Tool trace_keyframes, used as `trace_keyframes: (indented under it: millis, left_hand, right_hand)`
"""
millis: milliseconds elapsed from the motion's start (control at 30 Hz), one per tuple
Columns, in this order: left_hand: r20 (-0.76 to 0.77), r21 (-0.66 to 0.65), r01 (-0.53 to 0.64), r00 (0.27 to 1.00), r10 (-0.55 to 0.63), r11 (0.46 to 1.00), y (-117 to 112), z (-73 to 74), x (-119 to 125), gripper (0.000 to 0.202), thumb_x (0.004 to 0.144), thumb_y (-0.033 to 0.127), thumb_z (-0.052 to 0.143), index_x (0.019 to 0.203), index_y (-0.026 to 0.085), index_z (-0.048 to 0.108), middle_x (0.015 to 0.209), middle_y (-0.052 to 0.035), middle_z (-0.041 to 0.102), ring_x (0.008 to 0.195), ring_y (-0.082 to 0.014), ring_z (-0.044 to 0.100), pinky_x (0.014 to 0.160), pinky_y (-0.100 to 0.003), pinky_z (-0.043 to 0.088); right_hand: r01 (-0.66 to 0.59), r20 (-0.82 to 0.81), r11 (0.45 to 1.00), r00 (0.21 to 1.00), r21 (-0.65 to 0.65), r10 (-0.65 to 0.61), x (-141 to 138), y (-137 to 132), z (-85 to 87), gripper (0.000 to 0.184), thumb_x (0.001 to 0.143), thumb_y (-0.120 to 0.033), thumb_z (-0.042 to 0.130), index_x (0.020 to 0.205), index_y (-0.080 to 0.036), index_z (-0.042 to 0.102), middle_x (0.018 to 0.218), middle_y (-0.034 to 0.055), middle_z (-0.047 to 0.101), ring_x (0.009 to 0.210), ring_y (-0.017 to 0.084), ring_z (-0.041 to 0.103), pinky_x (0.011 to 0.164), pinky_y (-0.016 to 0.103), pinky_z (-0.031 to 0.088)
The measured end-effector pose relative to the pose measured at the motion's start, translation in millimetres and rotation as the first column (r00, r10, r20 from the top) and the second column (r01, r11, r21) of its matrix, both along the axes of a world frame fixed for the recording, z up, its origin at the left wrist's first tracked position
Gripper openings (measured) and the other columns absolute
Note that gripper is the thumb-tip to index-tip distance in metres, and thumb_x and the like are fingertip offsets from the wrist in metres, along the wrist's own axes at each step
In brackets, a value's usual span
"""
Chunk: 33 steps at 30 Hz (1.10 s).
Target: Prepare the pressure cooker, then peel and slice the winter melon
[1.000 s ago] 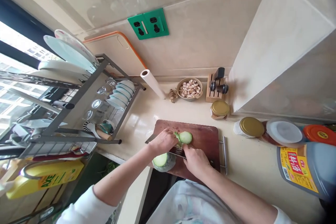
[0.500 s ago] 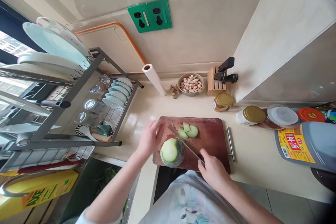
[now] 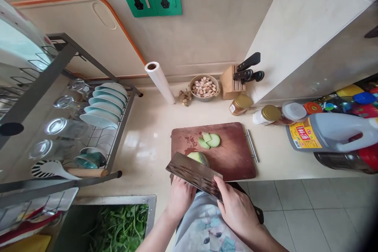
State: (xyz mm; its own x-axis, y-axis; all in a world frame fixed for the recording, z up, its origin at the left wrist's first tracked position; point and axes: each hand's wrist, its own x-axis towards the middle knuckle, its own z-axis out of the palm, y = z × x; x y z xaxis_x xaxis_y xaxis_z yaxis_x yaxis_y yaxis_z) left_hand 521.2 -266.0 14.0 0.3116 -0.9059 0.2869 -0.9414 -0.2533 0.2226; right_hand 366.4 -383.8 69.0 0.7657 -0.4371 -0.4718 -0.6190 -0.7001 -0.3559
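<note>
My right hand (image 3: 236, 204) is closed round the handle end of a cleaver (image 3: 193, 173). Its broad, wet-streaked blade slants across the near left of the brown cutting board (image 3: 230, 161). Behind the blade sits a cut round green gourd (image 3: 198, 157); only its pale top and a bit of dark skin show. My left hand (image 3: 180, 197) is curled against the gourd's near side at the board's front edge, its fingertips partly hidden by the blade. Several thin green slices (image 3: 210, 140) lie on the board beyond.
A dish rack (image 3: 118, 138) with small plates and glasses stands left, above a sink (image 3: 152, 201) holding leafy greens. Along the wall are a white roll (image 3: 161, 82), a bowl of garlic (image 3: 206, 88), and a knife block (image 3: 228, 82). Jars and a large jug (image 3: 333, 130) line the right.
The view has tilted down and shifted right. My left hand has come from the board's far left to the gourd's near side. The cleaver has turned flat and now covers much of the gourd.
</note>
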Motion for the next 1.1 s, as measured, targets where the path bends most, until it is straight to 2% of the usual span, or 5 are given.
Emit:
trace_keyframes:
  millis: [267,433,667,833,1100]
  left_hand:
    - [-0.086,-0.006,0.006,0.996,-0.007,1.000,6.2,-2.7,2.1,0.018,0.069,0.009,0.050,0.057,0.021,0.057,0.057,-0.0056,0.064,0.057,-0.0230,0.062,0.059,-0.036,0.046]
    - [-0.129,-0.056,-0.001,0.992,-0.006,0.998,4.9,0.1,3.5,0.020,0.070,0.008,0.050,0.057,0.021,0.058,0.055,-0.0034,0.063,0.057,-0.0218,0.060,0.063,-0.036,0.043]
    - [-0.191,-0.067,-0.021,0.982,0.008,0.998,3.4,3.6,2.2,0.019,0.074,0.013,0.053,0.057,0.021,0.059,0.058,-0.0029,0.064,0.059,-0.0205,0.058,0.068,-0.037,0.039]
    - [-0.222,-0.070,-0.025,0.975,0.009,0.997,4.6,2.4,-0.9,0.019,0.076,0.014,0.053,0.059,0.022,0.060,0.059,-0.0024,0.064,0.061,-0.0201,0.058,0.071,-0.037,0.039]
    - [-0.220,-0.020,-0.025,0.975,0.020,0.999,1.2,8.2,-1.9,0.020,0.085,0.021,0.049,0.071,0.022,0.063,0.069,-0.0027,0.064,0.074,-0.0214,0.059,0.086,-0.042,0.038]
  right_hand:
    - [-0.082,-0.178,0.968,0.983,-0.237,0.039,11.3,22.9,-3.3,0.053,0.083,-0.007,0.050,0.135,-0.020,0.046,0.089,0.0073,0.069,0.075,0.020,0.067,0.060,0.026,0.046]
    - [-0.093,-0.238,0.956,0.971,-0.277,0.026,16.8,26.4,-4.4,0.052,0.085,-0.007,0.047,0.135,-0.019,0.046,0.088,0.0068,0.068,0.075,0.018,0.067,0.060,0.025,0.046]
    - [-0.073,-0.205,0.938,0.979,-0.340,0.002,17.8,27.8,-12.1,0.051,0.082,-0.012,0.054,0.132,-0.020,0.048,0.085,0.0054,0.068,0.071,0.018,0.066,0.059,0.025,0.045]
    - [-0.073,-0.206,0.934,0.979,-0.350,-0.001,20.9,26.2,-13.9,0.051,0.083,-0.007,0.048,0.132,-0.019,0.046,0.086,0.0063,0.068,0.071,0.017,0.066,0.060,0.025,0.044]
    - [-0.014,-0.239,0.978,0.970,-0.207,-0.036,34.3,10.4,2.4,0.050,0.085,-0.008,0.046,0.133,-0.021,0.043,0.093,0.0060,0.070,0.080,0.018,0.068,0.060,0.025,0.044]
